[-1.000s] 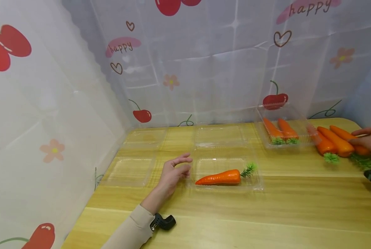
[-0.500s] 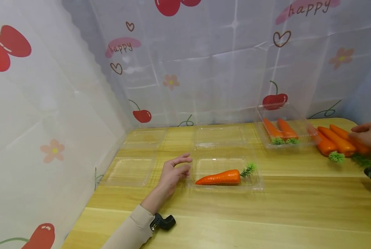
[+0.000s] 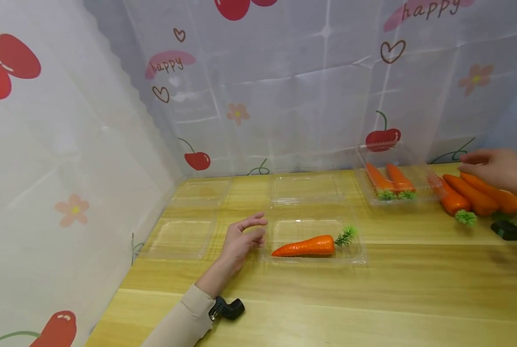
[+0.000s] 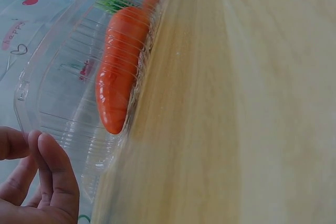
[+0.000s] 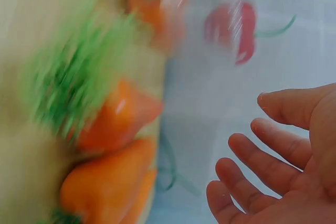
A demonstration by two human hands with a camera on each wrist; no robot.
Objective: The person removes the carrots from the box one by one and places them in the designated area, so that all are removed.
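My left hand [image 3: 251, 232] rests on the wooden table with loosely curled fingers [image 4: 50, 174] and holds nothing. It lies just left of a clear plastic tray [image 3: 359, 256], whose corner [image 4: 23, 95] is next to the fingertips. One orange carrot [image 3: 305, 246] with a green top lies in that tray, and its tip [image 4: 113, 114] points toward the hand. My right hand [image 3: 486, 166] hovers empty over a pile of loose carrots [image 3: 469, 195] at the far right. Its fingers [image 5: 262, 153] are spread above the blurred carrots [image 5: 105, 182].
A closed clear box [image 3: 419, 166] holding two carrots stands at the back right. Three empty clear trays lie at the back middle [image 3: 306, 189], back left [image 3: 203, 189] and left [image 3: 182, 238]. Cherry-print sheets wall the table at the back and left.
My right hand has lifted off the loose carrots and moved up and to the left, holding nothing. The left hand and the tray have not moved.
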